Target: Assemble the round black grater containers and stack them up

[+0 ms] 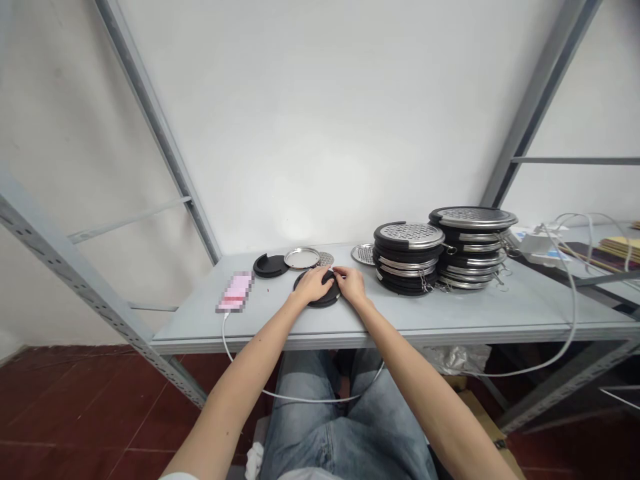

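A round black disc (325,299) lies flat on the table in front of me, in both my hands. My left hand (312,287) is over its left and upper side, fingers curled on the rim and thumb on top. At its upper right edge, my right hand (352,285) pinches the rim with bent fingers. Just beyond my hands are a shiny metal ring (302,251) and a perforated metal disc (327,258), partly covered. To their left sits a black round piece (270,267) with a notch in its rim. My fingers hide part of the disc.
Two stacks of perforated metal discs with black rims and small hooks, a nearer one (409,257) and a taller one (473,250), stand at right. Another perforated disc (363,254) lies behind. A pixelated pink phone (237,291) with a white cable (320,401) is at left.
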The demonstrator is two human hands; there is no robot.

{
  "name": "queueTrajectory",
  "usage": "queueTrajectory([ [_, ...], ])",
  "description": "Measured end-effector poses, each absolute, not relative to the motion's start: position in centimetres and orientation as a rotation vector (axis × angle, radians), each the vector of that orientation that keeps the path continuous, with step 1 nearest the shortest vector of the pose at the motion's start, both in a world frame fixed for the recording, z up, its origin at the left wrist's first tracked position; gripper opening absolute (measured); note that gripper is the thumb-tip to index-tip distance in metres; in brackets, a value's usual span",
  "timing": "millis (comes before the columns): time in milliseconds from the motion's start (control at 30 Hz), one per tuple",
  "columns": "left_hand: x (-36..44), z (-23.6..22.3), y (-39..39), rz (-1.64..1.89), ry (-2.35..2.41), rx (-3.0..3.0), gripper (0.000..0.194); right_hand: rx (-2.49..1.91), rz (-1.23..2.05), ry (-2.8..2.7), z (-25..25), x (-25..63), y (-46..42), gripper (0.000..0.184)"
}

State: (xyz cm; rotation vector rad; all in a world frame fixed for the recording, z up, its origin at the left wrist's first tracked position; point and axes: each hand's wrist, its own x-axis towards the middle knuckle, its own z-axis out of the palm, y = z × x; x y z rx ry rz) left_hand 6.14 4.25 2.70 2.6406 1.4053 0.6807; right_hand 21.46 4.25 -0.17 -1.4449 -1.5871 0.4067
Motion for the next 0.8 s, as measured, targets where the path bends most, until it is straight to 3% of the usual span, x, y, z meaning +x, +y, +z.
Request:
queueTrajectory([
  [800,6.4,3.5,4.1,0.635,1.45,2.562,0.045,-1.712,0.089,-1.901,1.6,21.2,3.0,0.033],
])
